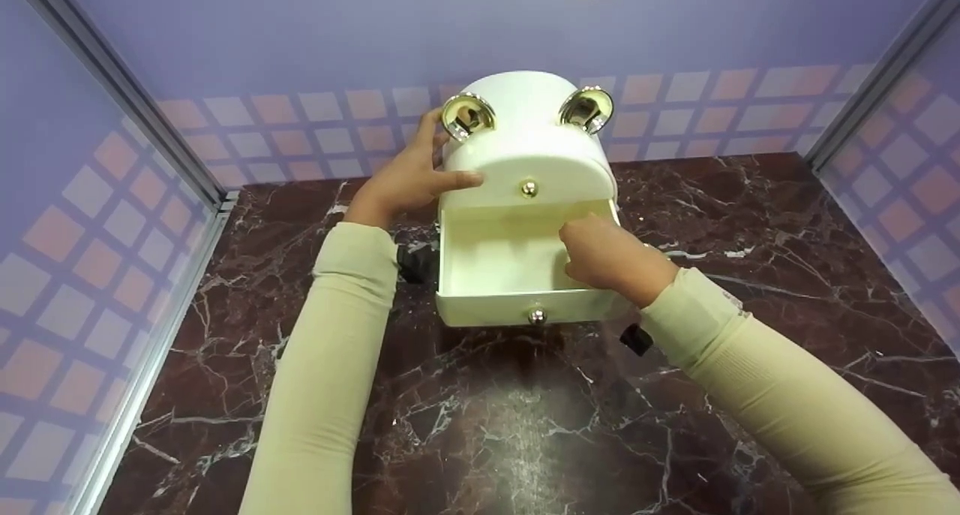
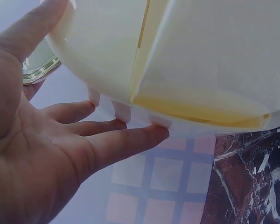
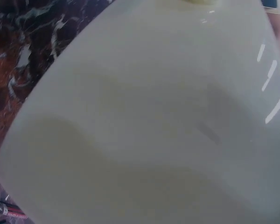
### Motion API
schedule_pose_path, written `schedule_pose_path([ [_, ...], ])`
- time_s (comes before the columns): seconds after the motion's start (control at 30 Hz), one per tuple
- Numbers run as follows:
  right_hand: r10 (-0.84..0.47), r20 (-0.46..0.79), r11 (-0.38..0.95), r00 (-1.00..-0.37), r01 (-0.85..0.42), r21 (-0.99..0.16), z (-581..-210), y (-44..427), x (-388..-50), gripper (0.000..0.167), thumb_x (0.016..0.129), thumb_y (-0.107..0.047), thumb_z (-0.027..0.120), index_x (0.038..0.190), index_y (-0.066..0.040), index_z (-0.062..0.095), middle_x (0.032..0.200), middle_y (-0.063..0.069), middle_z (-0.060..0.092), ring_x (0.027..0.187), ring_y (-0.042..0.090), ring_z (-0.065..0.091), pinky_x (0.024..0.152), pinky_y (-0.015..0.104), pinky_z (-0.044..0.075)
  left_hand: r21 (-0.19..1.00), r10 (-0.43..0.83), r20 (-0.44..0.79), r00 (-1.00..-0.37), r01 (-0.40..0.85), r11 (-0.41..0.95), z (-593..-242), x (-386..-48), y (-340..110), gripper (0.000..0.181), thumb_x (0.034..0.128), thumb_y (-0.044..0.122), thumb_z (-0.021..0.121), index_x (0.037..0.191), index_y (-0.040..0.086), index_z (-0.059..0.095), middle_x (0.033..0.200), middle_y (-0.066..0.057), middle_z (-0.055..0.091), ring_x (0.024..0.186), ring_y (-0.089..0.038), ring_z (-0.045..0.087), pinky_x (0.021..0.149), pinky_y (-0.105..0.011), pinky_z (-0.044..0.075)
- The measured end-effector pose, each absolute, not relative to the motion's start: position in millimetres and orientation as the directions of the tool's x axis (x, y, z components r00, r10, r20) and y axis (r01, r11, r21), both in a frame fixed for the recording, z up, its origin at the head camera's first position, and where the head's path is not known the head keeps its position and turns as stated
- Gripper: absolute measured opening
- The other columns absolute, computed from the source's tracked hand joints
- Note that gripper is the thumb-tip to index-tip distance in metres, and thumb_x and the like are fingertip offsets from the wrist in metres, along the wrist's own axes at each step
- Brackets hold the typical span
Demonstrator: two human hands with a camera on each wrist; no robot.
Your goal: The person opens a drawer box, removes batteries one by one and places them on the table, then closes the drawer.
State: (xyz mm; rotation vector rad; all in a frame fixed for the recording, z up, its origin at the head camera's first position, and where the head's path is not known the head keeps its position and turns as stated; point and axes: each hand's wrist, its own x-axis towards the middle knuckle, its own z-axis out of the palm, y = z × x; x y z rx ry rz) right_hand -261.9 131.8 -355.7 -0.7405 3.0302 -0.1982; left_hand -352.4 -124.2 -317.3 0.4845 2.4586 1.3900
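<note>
A white storage box with a rounded top, two gold ear-shaped pieces and round gold knobs stands against the back wall. Its lower drawer is pulled out, and the visible inside is bare. My left hand holds the box's left side, thumb on the front and fingers around toward the back; the left wrist view shows the fingertips touching the glossy shell. Inside the drawer's right part is my right hand, fingers bent down. Its fingertips are hidden, so I cannot tell whether they hold anything. A white surface fills most of the right wrist view.
The box stands on a dark red marbled tabletop. Purple panels with pink and white squares rise at the back and both sides, joined by metal corner strips. A battery lies on the tabletop in the right wrist view.
</note>
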Motion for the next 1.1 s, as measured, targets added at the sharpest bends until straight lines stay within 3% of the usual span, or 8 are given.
schedule_pose_path([
  [0.27,-0.465,0.031,0.885,-0.884,-0.466,-0.013,-362,127,-266,0.007,0.070,0.005,0.054,0.066,-0.001,0.055,0.068,0.020,0.062,0.066,0.040,0.061,0.060,0.052,0.052,0.865,0.408,-0.098,-0.908,0.125,0.486,-299,-333,-122,0.111,0.0791,0.032,0.080,0.154,0.030,-0.001,0.164,-0.011,0.011,0.150,-0.025,0.018,0.123,-0.038,0.020],
  [0.5,-0.493,0.070,0.870,-0.867,-0.494,0.000,-364,127,-269,0.010,0.072,0.006,0.053,0.065,0.000,0.056,0.067,0.020,0.063,0.063,0.039,0.062,0.056,0.051,0.052,0.877,0.414,-0.096,-0.905,0.120,0.465,-299,-333,-122,0.109,0.0794,0.027,0.080,0.154,0.030,0.000,0.164,-0.011,0.012,0.149,-0.026,0.020,0.121,-0.036,0.025],
  [0.7,-0.540,0.114,0.841,-0.834,-0.540,0.032,-366,128,-270,0.009,0.073,0.006,0.054,0.066,0.002,0.056,0.068,0.020,0.061,0.062,0.037,0.060,0.053,0.048,0.052,0.854,0.412,-0.110,-0.905,0.125,0.504,-290,-325,-122,0.110,0.0813,0.030,0.079,0.154,0.028,-0.004,0.164,-0.012,0.008,0.150,-0.024,0.017,0.123,-0.033,0.020],
  [0.87,-0.515,0.123,0.856,-0.848,-0.516,0.027,-366,126,-272,0.010,0.075,0.005,0.054,0.066,0.001,0.058,0.070,0.020,0.063,0.063,0.039,0.061,0.053,0.051,0.053,0.863,0.415,-0.105,-0.904,0.125,0.490,-291,-326,-123,0.110,0.0809,0.030,0.079,0.154,0.028,-0.003,0.164,-0.013,0.007,0.150,-0.026,0.016,0.123,-0.034,0.020],
  [1.1,-0.521,0.097,0.853,-0.848,-0.521,0.023,-368,124,-274,0.011,0.075,0.000,0.059,0.064,-0.002,0.058,0.070,0.019,0.065,0.066,0.040,0.063,0.060,0.053,0.054,0.872,0.420,-0.101,-0.902,0.123,0.474,-294,-329,-124,0.111,0.0805,0.028,0.079,0.154,0.029,-0.003,0.164,-0.013,0.006,0.150,-0.027,0.016,0.123,-0.036,0.022],
])
